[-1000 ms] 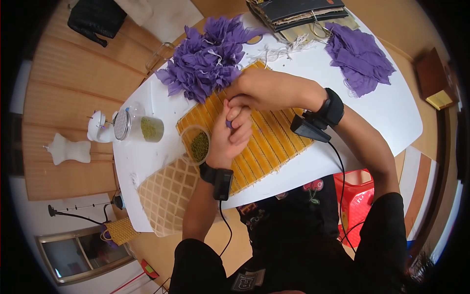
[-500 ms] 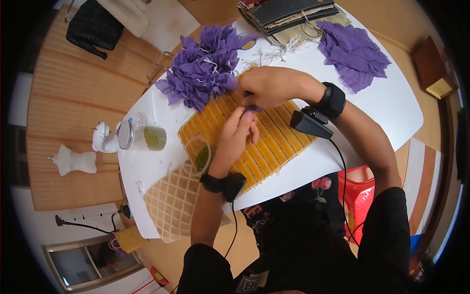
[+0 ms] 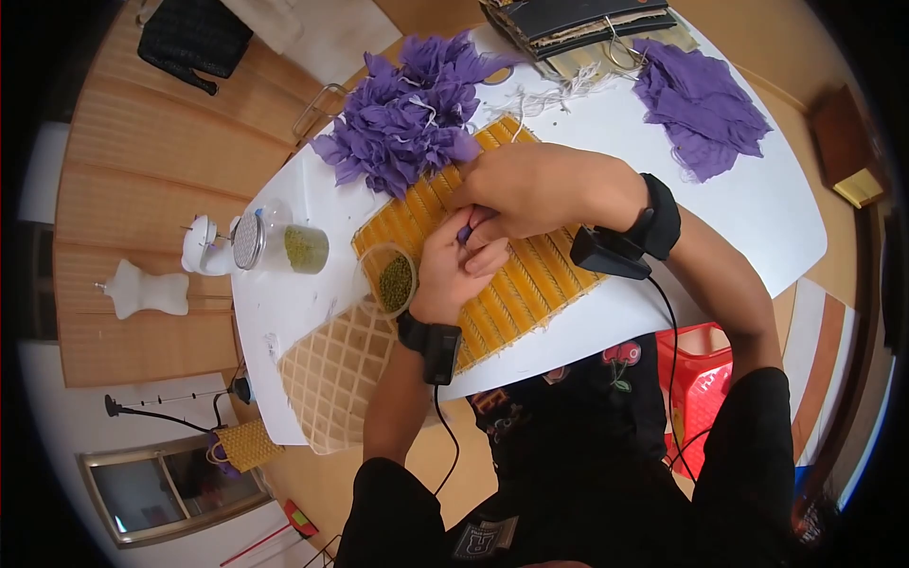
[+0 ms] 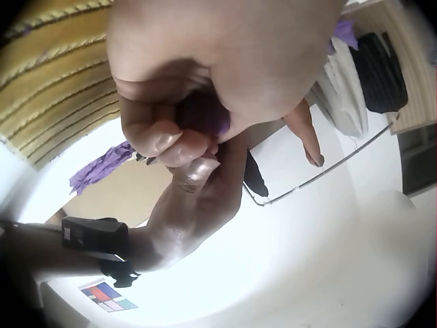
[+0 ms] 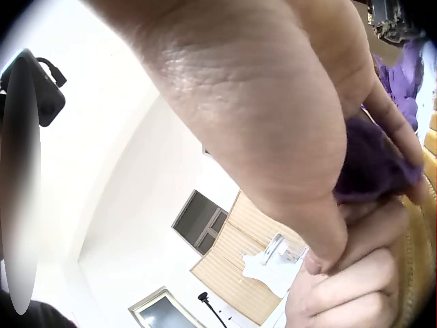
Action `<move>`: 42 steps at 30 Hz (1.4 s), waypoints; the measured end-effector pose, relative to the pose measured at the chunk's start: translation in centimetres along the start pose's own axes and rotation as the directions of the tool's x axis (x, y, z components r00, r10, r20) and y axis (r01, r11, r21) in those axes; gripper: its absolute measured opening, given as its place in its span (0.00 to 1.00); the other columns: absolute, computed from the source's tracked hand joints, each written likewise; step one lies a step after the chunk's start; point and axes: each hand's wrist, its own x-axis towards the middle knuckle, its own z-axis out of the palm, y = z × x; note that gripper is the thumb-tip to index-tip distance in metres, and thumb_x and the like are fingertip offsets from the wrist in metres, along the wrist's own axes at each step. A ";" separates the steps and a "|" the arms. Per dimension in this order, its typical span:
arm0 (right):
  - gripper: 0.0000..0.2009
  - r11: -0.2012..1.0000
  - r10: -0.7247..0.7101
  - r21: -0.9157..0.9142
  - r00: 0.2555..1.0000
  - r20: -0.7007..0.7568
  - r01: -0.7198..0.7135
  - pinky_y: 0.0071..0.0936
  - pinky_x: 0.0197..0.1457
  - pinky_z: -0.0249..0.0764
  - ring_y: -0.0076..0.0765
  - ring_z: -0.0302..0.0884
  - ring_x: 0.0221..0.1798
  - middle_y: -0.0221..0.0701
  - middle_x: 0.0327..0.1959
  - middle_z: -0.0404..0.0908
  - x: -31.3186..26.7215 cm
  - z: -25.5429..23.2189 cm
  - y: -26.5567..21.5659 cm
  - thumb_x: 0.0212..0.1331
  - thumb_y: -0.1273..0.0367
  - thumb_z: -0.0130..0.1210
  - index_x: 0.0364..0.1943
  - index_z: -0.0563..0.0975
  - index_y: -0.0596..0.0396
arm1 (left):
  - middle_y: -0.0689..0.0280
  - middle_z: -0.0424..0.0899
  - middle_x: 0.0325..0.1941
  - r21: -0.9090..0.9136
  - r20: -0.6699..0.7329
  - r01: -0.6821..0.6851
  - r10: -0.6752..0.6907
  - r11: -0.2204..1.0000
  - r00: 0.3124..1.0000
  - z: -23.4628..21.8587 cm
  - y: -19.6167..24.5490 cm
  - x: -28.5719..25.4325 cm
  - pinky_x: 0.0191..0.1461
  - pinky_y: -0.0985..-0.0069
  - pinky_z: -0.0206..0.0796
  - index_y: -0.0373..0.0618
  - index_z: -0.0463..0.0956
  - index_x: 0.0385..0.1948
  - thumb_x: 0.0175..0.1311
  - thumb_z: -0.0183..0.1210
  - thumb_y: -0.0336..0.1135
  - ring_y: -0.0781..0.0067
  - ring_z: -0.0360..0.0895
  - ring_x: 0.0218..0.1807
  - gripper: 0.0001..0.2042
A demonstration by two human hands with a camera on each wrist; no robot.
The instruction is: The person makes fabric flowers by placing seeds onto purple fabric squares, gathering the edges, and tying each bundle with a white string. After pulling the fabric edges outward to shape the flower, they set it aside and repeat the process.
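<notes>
Over the yellow striped mat (image 3: 530, 293), my two hands meet around a small bunched piece of purple cloth (image 5: 375, 164). The left hand (image 3: 454, 270) has its fingers curled round the cloth, and a bit of purple shows in its fist in the left wrist view. From above, the right hand (image 3: 530, 189) grips the same piece, its thumb against the left hand's fingers. Most of the cloth is hidden inside the hands. Beside the left hand stands a clear tub (image 3: 409, 305) of green beans. A heap of purple cloth pieces (image 3: 398, 123) lies just beyond the hands.
A jar (image 3: 305, 249) of green beans lies on its side at the left. Beige lattice cloth (image 3: 327, 379) hangs over the near table edge. White threads (image 3: 559, 90), a dark folder (image 3: 578, 24) and more folded purple cloth (image 3: 701, 109) lie at the back.
Half a second ago the hands were slightly apart, with the purple cloth showing between them. Now they are pressed close together and the cloth is mostly covered. The head view has shifted slightly.
</notes>
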 end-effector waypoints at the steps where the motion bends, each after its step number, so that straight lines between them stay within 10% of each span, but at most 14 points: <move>1: 0.15 1.000 -0.004 0.003 1.000 0.001 0.004 0.41 0.43 0.73 0.52 0.78 0.39 0.42 0.34 0.81 0.0 -0.2 0.0 0.54 0.62 0.60 0.39 0.79 0.59 | 0.71 0.66 0.23 0.000 -0.004 -0.002 0.002 1.000 1.000 -0.3 0.0 -0.2 0.18 0.83 0.47 0.48 0.71 0.36 0.75 0.40 0.41 0.80 0.55 0.13 0.12; 7: 0.15 0.986 -0.074 0.151 0.996 0.056 0.065 0.39 0.39 0.71 0.52 0.77 0.34 0.46 0.27 0.79 -0.2 -1.1 1.3 0.54 0.62 0.61 0.36 0.80 0.62 | 0.72 0.61 0.21 -0.043 -0.087 0.160 -0.163 0.986 0.983 1.5 0.3 -0.4 0.15 0.85 0.48 0.49 0.64 0.30 0.75 0.40 0.42 0.82 0.55 0.11 0.12; 19: 0.07 0.963 -0.215 0.102 0.940 -0.263 0.249 0.37 0.35 0.71 0.53 0.75 0.30 0.45 0.24 0.78 0.4 -0.9 1.6 0.49 0.72 0.62 0.31 0.81 0.61 | 0.70 0.64 0.27 -0.095 0.177 0.159 -0.141 0.983 0.974 0.9 0.5 -0.3 0.18 0.86 0.51 0.45 0.65 0.37 0.73 0.46 0.40 0.82 0.58 0.14 0.09; 23: 0.07 0.991 -0.086 0.079 0.965 -0.248 0.109 0.38 0.39 0.72 0.51 0.77 0.33 0.43 0.26 0.80 0.2 -1.1 2.1 0.52 0.71 0.61 0.32 0.81 0.61 | 0.69 0.62 0.29 0.183 -0.082 -0.014 0.030 0.983 0.996 3.0 0.4 -0.1 0.21 0.86 0.54 0.41 0.66 0.46 0.75 0.43 0.40 0.83 0.60 0.18 0.12; 28: 0.09 0.992 0.101 0.102 0.966 -0.240 -0.078 0.37 0.45 0.72 0.48 0.79 0.39 0.44 0.32 0.82 0.0 -0.6 2.2 0.55 0.68 0.60 0.33 0.81 0.62 | 0.69 0.69 0.33 0.800 -0.145 -0.030 0.241 0.599 0.960 2.5 -0.3 0.3 0.29 0.85 0.61 0.39 0.65 0.52 0.74 0.45 0.36 0.83 0.68 0.25 0.13; 30: 0.13 0.991 0.133 0.061 0.961 -0.242 -0.121 0.37 0.47 0.72 0.49 0.78 0.42 0.45 0.34 0.81 -0.1 -0.6 1.9 0.55 0.66 0.61 0.33 0.81 0.65 | 0.68 0.72 0.34 0.985 -0.021 -0.045 0.376 0.164 0.926 2.0 -0.7 0.3 0.31 0.86 0.63 0.37 0.65 0.53 0.73 0.46 0.31 0.83 0.70 0.27 0.12; 40: 0.12 0.964 0.267 0.031 0.957 -0.113 -0.265 0.39 0.40 0.74 0.52 0.80 0.36 0.46 0.29 0.81 0.7 0.4 1.2 0.57 0.65 0.58 0.34 0.81 0.62 | 0.68 0.74 0.35 0.988 -0.102 0.010 0.602 0.154 0.792 2.1 -1.1 0.4 0.30 0.88 0.59 0.35 0.72 0.48 0.62 0.58 0.21 0.87 0.68 0.27 0.13; 42: 0.10 0.935 0.356 0.018 0.934 -0.029 -0.355 0.40 0.42 0.77 0.51 0.82 0.41 0.46 0.34 0.83 0.9 0.4 0.7 0.49 0.68 0.59 0.33 0.82 0.61 | 0.71 0.72 0.33 0.993 0.120 -0.069 0.713 -0.100 0.691 2.4 -1.1 0.7 0.29 0.88 0.56 0.33 0.77 0.38 0.56 0.63 0.21 0.88 0.64 0.26 0.08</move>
